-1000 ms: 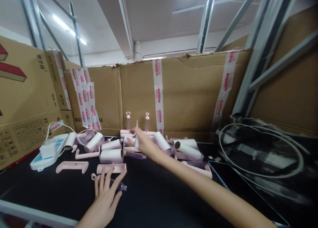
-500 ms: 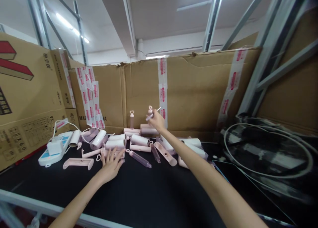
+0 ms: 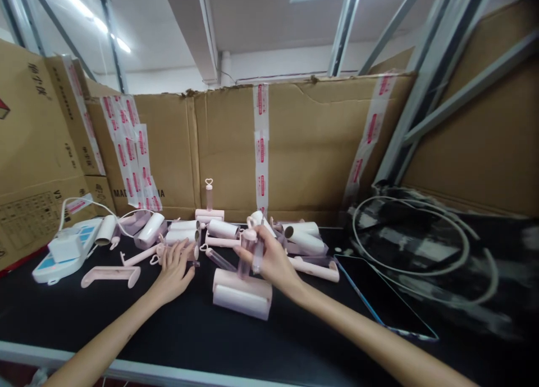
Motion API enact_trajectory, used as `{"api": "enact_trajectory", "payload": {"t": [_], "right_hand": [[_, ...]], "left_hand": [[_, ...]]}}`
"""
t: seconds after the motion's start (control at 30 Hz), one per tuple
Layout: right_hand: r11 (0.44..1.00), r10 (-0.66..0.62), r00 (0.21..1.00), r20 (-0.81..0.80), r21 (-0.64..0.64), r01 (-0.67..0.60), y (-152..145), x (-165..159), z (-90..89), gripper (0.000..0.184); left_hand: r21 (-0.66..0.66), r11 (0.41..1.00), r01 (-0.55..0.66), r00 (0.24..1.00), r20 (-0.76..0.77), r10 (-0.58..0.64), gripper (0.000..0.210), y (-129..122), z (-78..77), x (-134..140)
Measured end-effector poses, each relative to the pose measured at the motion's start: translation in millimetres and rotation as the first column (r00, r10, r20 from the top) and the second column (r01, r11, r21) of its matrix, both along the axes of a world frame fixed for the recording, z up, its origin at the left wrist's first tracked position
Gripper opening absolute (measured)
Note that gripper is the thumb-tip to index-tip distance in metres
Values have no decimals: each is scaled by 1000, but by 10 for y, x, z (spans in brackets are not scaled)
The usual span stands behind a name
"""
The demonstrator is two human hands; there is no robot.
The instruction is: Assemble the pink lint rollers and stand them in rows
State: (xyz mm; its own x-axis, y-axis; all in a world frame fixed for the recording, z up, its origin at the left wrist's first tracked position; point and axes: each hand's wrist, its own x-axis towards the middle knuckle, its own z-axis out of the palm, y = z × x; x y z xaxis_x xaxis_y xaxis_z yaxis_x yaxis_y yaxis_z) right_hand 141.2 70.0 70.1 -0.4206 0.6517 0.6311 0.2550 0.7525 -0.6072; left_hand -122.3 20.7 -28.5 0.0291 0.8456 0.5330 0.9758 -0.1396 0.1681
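Note:
My right hand is closed around the clear handle of a pink lint roller. Its covered white roll faces me, low over the black table. A slim metallic tool is also between those fingers; its kind is unclear. My left hand lies with fingers stretched over pink plastic parts, partly hiding them. Just right of it is a loose clear handle with a heart-shaped loop. Further left lies an empty pink roller frame. White paper rolls lie among the parts behind my hands.
Another lint roller stands upright at the back against the cardboard wall. At left is a power strip with a plugged-in white charger and cable. A tablet-like dark panel and coiled cable lie at right.
My right hand has come from the back of the table towards me, bringing the lint roller with it. The left hand stays over the pink parts. The view has shifted slightly right.

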Motion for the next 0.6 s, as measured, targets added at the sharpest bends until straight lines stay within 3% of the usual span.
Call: {"api": "enact_trajectory", "payload": {"t": [0.13, 0.23, 0.37, 0.47, 0.6], "right_hand": [[996, -24, 999, 41, 91, 20, 186, -120, 16, 24], [994, -35, 999, 39, 104, 30, 365, -149, 75, 24], [989, 8, 999, 39, 150, -14, 356, -50, 37, 26], [985, 14, 1000, 17, 171, -16, 256, 103, -7, 24], [975, -97, 990, -100, 190, 115, 165, 354, 29, 20]], "left_hand": [[45, 997, 67, 998, 18, -68, 56, -63, 110, 35], [82, 973, 218, 961, 156, -228, 66, -87, 229, 231], [44, 888, 459, 759, 499, -417, 81, 25, 324, 684], [22, 869, 495, 716, 555, -423, 86, 173, 333, 941], [22, 865, 502, 713, 555, -428, 78, 266, 329, 1039]]}}
